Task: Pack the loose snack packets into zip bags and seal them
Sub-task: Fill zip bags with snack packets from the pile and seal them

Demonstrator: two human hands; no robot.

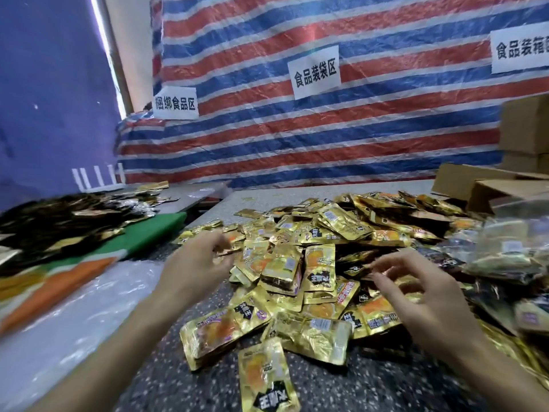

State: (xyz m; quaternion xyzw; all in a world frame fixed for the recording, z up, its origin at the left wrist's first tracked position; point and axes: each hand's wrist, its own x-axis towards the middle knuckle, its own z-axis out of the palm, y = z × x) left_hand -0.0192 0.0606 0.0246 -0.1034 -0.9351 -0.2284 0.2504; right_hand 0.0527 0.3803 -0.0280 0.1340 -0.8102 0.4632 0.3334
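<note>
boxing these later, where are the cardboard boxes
Head view, far right: the cardboard boxes sit behind the gold packet pile, near the striped tarp.

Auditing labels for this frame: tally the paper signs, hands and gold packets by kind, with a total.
White paper signs with black characters, on the striped tarp: 3 (the rightmost is cut off by the frame edge)
Bare hands: 2, left hand and right hand
Gold foil snack packets: heaped, too many to count
Total counted: 5

packet pile (pixel 312 263) blocks ctr, bare tabletop (pixel 166 379) nr front
</note>
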